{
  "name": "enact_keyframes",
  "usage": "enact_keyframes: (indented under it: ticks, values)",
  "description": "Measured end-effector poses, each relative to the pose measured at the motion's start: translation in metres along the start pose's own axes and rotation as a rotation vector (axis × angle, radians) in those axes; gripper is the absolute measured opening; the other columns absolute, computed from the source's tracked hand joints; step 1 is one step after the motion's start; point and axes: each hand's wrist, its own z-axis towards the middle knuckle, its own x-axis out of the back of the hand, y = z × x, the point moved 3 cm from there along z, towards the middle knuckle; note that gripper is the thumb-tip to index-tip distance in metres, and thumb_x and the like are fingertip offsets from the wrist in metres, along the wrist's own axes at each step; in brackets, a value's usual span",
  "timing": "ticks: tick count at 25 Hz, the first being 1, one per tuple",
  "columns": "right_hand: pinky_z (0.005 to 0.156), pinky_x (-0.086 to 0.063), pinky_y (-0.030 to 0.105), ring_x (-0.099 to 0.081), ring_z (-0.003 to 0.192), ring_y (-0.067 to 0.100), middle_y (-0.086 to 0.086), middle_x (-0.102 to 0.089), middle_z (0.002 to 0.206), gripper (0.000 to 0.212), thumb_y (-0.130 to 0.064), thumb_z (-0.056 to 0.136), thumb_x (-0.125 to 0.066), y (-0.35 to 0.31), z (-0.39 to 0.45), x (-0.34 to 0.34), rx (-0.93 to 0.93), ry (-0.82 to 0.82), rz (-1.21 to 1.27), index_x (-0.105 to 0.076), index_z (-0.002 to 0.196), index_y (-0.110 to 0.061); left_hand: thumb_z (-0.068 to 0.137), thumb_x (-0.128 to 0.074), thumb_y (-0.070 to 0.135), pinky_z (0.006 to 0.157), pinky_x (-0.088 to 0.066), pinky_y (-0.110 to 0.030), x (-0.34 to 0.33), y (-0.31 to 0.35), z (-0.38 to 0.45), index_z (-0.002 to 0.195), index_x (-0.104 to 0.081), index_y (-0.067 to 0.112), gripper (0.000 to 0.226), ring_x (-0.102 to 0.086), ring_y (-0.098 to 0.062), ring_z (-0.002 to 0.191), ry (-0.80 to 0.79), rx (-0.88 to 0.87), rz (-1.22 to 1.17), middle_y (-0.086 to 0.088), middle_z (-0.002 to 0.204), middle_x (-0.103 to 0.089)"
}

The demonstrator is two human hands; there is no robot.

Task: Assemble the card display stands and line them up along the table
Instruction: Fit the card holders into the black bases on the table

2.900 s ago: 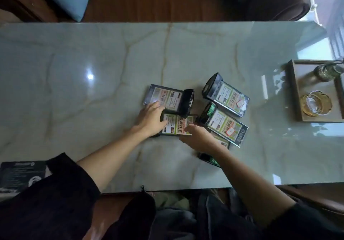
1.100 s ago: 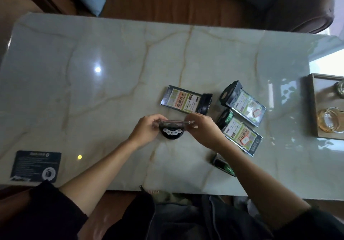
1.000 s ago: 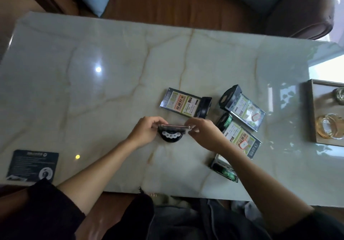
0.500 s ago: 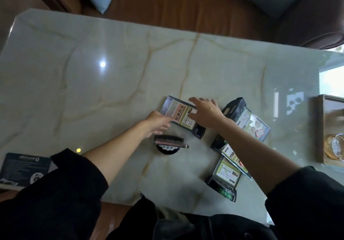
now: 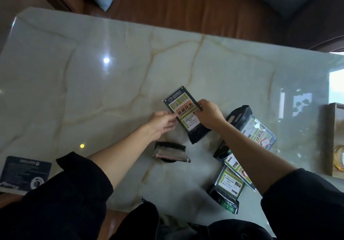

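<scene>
A card display stand [image 5: 183, 112] with a green and orange card and a black base is held above the marble table [image 5: 93, 90], tilted. My right hand [image 5: 209, 115] grips its right edge. My left hand [image 5: 162, 123] pinches its left edge. Just below my hands an assembled stand [image 5: 170, 153] stands upright on the table, seen edge-on. Three more stands lie flat at the right: one [image 5: 255, 128] beyond my right forearm, one [image 5: 235, 164] partly under it, and one [image 5: 226, 190] near the front edge.
A dark printed card [image 5: 24, 172] lies at the table's front left corner. A wooden tray [image 5: 327, 139] holding a glass sits at the right edge. A brown sofa [image 5: 186, 3] with blue cushions runs behind the table.
Both hands let go of the upright stand, reached to the flat stand behind it, and now hold it lifted and turned lengthwise. The camera has leaned further over the table.
</scene>
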Motion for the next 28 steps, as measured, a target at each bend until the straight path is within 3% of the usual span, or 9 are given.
enact_keyframes:
  ticks: [3, 6, 11, 13, 15, 19, 22, 25, 28]
  values:
    - [0.065, -0.055, 0.029, -0.063, 0.087, 0.020, 0.003, -0.065, 0.099, 0.021, -0.011, 0.091, -0.059, -0.005, -0.004, 0.017, 0.016, 0.079, 0.135, -0.058, 0.111, -0.013, 0.087, -0.070, 0.005, 0.082, -0.061, -0.040, -0.007, 0.028, -0.011, 0.104, -0.056, 0.004, 0.022, -0.074, -0.031, 0.093, 0.013, -0.169, -0.003, -0.019, 0.105, -0.073]
    - [0.055, -0.043, 0.018, -0.061, 0.083, 0.016, -0.002, -0.064, 0.096, 0.016, -0.014, 0.089, -0.064, -0.008, -0.012, 0.025, 0.063, 0.165, 0.192, -0.057, 0.104, -0.015, 0.087, -0.071, 0.001, 0.069, -0.061, -0.027, -0.008, 0.050, -0.023, 0.105, -0.057, -0.001, 0.023, -0.074, -0.022, 0.079, 0.062, -0.389, 0.095, -0.014, 0.095, -0.071]
    - [0.075, -0.057, 0.037, -0.067, 0.089, 0.022, 0.000, -0.073, 0.101, 0.020, -0.023, 0.089, -0.064, -0.008, -0.030, 0.017, 0.091, 0.205, 0.170, -0.062, 0.107, -0.017, 0.084, -0.074, 0.006, 0.073, -0.057, -0.020, 0.000, 0.055, -0.041, 0.098, -0.062, -0.001, 0.019, -0.066, -0.011, 0.081, 0.123, -0.596, 0.351, 0.001, 0.083, -0.065]
    - [0.079, -0.057, 0.038, -0.069, 0.093, 0.023, -0.001, -0.075, 0.105, 0.021, -0.024, 0.089, -0.061, -0.007, -0.036, 0.010, 0.098, 0.190, 0.163, -0.065, 0.110, -0.022, 0.084, -0.074, 0.006, 0.065, -0.048, -0.007, 0.002, 0.049, -0.047, 0.095, -0.063, 0.000, 0.018, -0.063, -0.007, 0.077, 0.146, -0.633, 0.407, -0.001, 0.083, -0.065]
    - [0.078, -0.057, 0.036, -0.069, 0.093, 0.023, 0.000, -0.076, 0.105, 0.020, -0.022, 0.091, -0.059, -0.006, -0.043, 0.004, 0.110, 0.200, 0.161, -0.066, 0.110, -0.023, 0.083, -0.076, 0.007, 0.065, -0.045, -0.004, 0.006, 0.043, -0.050, 0.093, -0.063, 0.001, 0.017, -0.064, -0.009, 0.079, 0.138, -0.648, 0.427, -0.003, 0.083, -0.067]
    - [0.068, -0.054, 0.037, -0.067, 0.084, 0.031, 0.008, -0.074, 0.089, 0.011, -0.021, 0.091, -0.057, 0.002, -0.058, -0.006, 0.106, 0.229, 0.099, -0.065, 0.096, -0.016, 0.082, -0.074, 0.002, 0.074, -0.051, -0.016, 0.012, 0.029, -0.056, 0.084, -0.067, 0.008, 0.010, -0.063, -0.009, 0.076, 0.092, -0.608, 0.452, -0.004, 0.083, -0.068]
    - [0.075, -0.056, 0.039, -0.068, 0.088, 0.032, 0.009, -0.075, 0.092, 0.010, -0.016, 0.087, -0.057, 0.011, -0.067, -0.012, 0.093, 0.192, 0.120, -0.065, 0.094, -0.013, 0.083, -0.067, -0.006, 0.080, -0.053, -0.029, 0.017, 0.029, -0.062, 0.079, -0.070, 0.018, 0.024, -0.063, -0.009, 0.075, 0.092, -0.563, 0.512, -0.001, 0.082, -0.071]
    - [0.085, -0.053, 0.031, -0.070, 0.100, 0.025, 0.005, -0.075, 0.108, 0.026, -0.009, 0.087, -0.059, 0.018, -0.075, -0.001, 0.103, 0.205, 0.193, -0.067, 0.110, -0.015, 0.088, -0.061, -0.003, 0.068, -0.051, -0.017, 0.004, 0.053, -0.070, 0.083, -0.071, 0.019, 0.024, -0.066, -0.015, 0.081, 0.100, -0.585, 0.507, -0.003, 0.086, -0.073]
    - [0.089, -0.052, 0.031, -0.068, 0.104, 0.020, 0.003, -0.070, 0.117, 0.036, -0.017, 0.090, -0.063, 0.035, -0.086, 0.025, 0.066, 0.258, 0.337, -0.063, 0.126, -0.018, 0.087, -0.067, 0.009, 0.072, -0.051, -0.022, -0.044, 0.087, -0.082, 0.088, -0.072, 0.017, 0.010, -0.064, -0.014, 0.078, 0.094, -0.697, 0.580, -0.007, 0.089, -0.073]
